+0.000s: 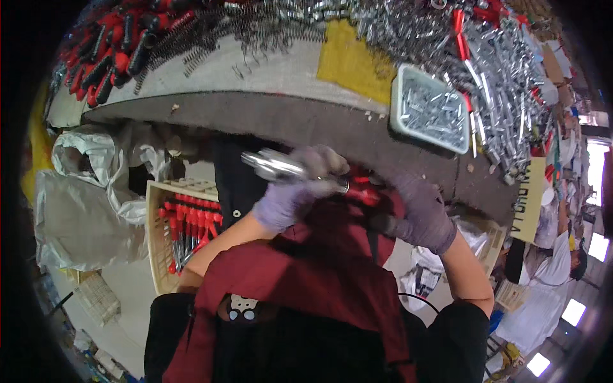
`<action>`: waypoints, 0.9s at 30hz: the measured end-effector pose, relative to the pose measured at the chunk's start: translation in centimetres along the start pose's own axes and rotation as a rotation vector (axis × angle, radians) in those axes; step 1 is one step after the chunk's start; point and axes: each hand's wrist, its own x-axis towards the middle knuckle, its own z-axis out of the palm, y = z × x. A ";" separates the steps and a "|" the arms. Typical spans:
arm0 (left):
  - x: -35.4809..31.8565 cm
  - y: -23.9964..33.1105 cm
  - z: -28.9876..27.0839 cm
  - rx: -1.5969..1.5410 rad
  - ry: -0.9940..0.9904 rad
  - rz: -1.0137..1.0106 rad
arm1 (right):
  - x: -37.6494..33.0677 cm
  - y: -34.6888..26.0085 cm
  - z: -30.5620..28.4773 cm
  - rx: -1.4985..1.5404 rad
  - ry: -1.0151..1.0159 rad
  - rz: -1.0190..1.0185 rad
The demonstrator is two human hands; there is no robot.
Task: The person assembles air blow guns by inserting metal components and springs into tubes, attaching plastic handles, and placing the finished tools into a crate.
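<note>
My left hand (297,191), in a purple knit glove, is closed around a shiny metal piece (274,165), smeared by motion; its exact kind does not show. Just right of that hand is a bright red, glossy part (363,193); whether it joins the metal piece I cannot tell. My right hand (424,217), also gloved, is beside the red part, its thumb pointing left and its fingers blurred and in shadow. Whether it grips anything is unclear. Both hands are above the dark red apron (294,271) on my lap, near the bench edge.
Across the bench (255,115) lie red-and-black handles (121,48), springs (242,32) and metal parts (504,83). A pale tray (397,121) holds small metal pins. Below left, a cream crate (153,239) contains red-handled tools; a person in white (552,258) is at the far right.
</note>
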 end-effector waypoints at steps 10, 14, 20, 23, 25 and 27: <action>-6.6 -13.7 -10.7 -0.399 0.559 -0.795 | -7.9 6.1 12.8 0.187 -0.146 0.322; -8.5 -17.0 -8.8 0.124 0.376 -0.870 | -8.1 6.9 16.2 -0.028 -0.095 0.503; -8.0 -16.3 -8.7 0.016 0.147 -0.943 | -7.7 9.7 18.6 -0.212 -0.101 0.436; -8.5 -17.0 -9.7 0.279 0.098 -0.823 | -6.3 9.7 18.8 -0.252 -0.132 0.471; -9.1 -17.6 -10.4 0.335 0.075 -0.774 | -5.5 9.4 19.0 -0.265 -0.161 0.493; -9.7 -18.1 -10.7 0.394 0.045 -0.721 | -5.2 9.0 19.2 -0.316 -0.135 0.452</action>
